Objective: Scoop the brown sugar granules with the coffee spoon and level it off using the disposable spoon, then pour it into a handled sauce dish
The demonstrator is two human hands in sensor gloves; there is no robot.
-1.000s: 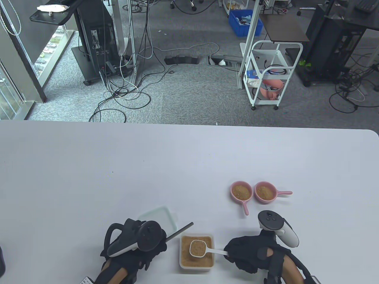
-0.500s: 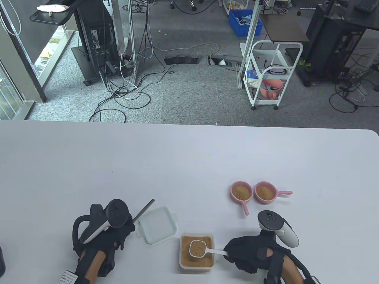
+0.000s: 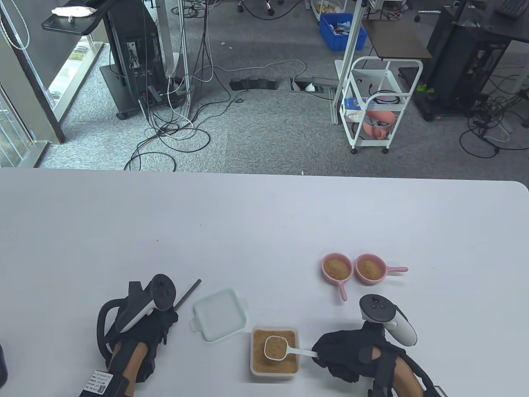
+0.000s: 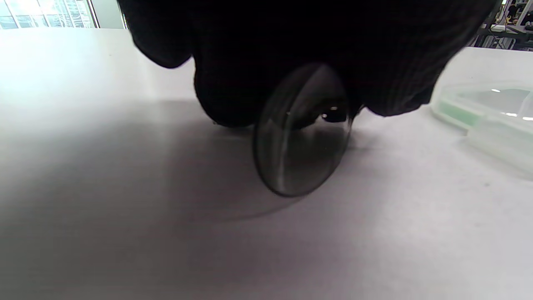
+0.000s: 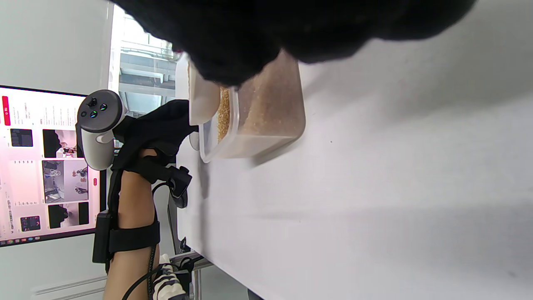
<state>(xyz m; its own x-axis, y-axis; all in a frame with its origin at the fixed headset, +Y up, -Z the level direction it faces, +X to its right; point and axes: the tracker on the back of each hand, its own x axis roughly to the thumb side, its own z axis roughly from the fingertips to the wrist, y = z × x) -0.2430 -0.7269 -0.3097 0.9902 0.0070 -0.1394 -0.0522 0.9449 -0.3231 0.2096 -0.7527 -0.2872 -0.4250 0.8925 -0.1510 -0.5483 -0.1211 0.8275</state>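
Note:
My right hand [image 3: 330, 356] grips the handle of the white coffee spoon [image 3: 276, 346]. The spoon's bowl is level and full of brown sugar, just above the clear sugar container [image 3: 253, 368]. The container [image 5: 266, 112] and the spoon's bowl [image 5: 204, 100] also show in the right wrist view. My left hand [image 3: 165, 322] is left of the lid and holds the dark disposable spoon [image 3: 188, 292], its handle pointing up and right. In the left wrist view the spoon's smoky bowl [image 4: 302, 137] hangs under my curled fingers [image 4: 233, 83], close to the table. Two pink handled sauce dishes [image 3: 337, 268] [image 3: 370, 268] hold sugar.
The container's white lid [image 3: 219, 314] lies flat between my left hand and the sugar container, and shows at the right of the left wrist view [image 4: 487, 112]. The white table [image 3: 248, 223] stretches wide behind. A dark object [image 3: 2, 364] sits at the left edge.
My left hand has drawn the disposable spoon leftwards, from beside the sugar container to the far side of the lid. The right hand and the filled coffee spoon stayed still.

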